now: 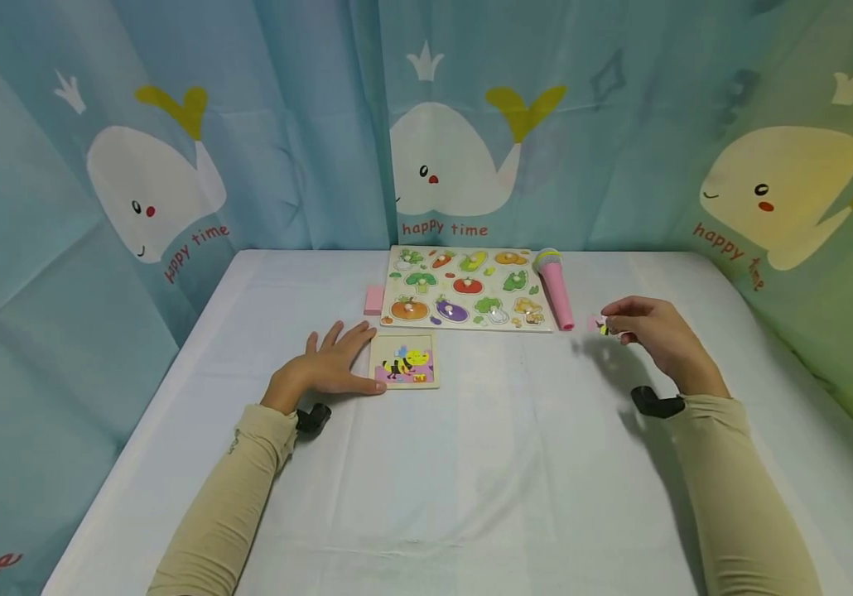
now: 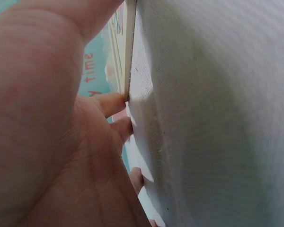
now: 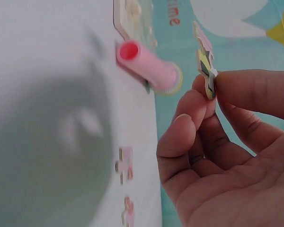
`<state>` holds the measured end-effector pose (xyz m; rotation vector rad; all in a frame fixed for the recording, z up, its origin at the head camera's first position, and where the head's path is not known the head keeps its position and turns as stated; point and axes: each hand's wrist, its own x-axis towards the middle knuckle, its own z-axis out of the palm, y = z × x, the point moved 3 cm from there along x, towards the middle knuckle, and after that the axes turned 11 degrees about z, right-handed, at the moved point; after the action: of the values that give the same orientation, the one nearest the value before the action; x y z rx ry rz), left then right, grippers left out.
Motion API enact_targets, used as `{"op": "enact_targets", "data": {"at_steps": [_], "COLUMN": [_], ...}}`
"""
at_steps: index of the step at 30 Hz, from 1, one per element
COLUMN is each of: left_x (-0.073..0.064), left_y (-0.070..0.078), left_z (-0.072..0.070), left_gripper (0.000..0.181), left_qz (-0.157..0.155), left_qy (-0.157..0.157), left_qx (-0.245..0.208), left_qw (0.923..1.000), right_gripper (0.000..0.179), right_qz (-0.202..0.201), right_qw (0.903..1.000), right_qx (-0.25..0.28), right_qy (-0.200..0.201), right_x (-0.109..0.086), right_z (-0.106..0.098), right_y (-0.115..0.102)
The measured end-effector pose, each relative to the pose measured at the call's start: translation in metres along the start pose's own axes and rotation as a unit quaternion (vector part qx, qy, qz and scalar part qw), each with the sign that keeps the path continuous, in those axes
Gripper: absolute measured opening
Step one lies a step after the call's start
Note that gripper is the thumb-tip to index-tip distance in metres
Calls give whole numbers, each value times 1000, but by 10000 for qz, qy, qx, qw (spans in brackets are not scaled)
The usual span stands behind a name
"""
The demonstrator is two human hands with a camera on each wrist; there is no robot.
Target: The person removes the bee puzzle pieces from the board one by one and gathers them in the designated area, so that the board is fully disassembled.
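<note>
My left hand (image 1: pixel 331 366) lies on the table with its fingers spread. Its thumb and index fingertip touch the left side of a small square wooden tray puzzle (image 1: pixel 404 338), which shows a yellow-and-black bee on a pink ground. In the left wrist view, fingertips (image 2: pixel 114 101) meet the tray's edge. My right hand (image 1: pixel 653 335), raised above the table at the right, pinches a puzzle piece (image 3: pixel 207 66) between thumb and fingers. Pink, yellow and black show on that piece. Beneath it, two loose puzzle pieces (image 3: pixel 125 164) lie on the cloth in the right wrist view.
Behind the tray lies a vegetable peg puzzle board (image 1: pixel 437 285). A pink toy microphone (image 1: pixel 556 294) leans along its right side, and a pink block (image 1: pixel 373 300) sits at its left. Curtains with whales (image 1: pixel 452 157) hang behind the white-covered table.
</note>
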<state>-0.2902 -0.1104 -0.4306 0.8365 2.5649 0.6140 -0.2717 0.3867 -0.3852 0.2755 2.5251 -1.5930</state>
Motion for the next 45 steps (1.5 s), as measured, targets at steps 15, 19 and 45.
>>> {"op": "enact_targets", "data": {"at_steps": [15,19,45], "left_x": [0,-1,0], "left_y": [2,2,2], "left_z": [-1,-2,-2], "left_gripper": [110,109,109], "left_qz": [42,45,27], "left_qy": [37,21,0], "left_qx": [-11,-12,52], "left_qw": [10000,10000,10000], "right_gripper": [29,29,34], "right_qz": [379,489,938], "right_qw": [9986,9975,9858], "right_qx": [-345,-507,-1393], "right_qy": [109,73,-26], "right_x": [-2,-1,4], "right_z": [-29,-35,-41], "right_y": [24,29,47]}}
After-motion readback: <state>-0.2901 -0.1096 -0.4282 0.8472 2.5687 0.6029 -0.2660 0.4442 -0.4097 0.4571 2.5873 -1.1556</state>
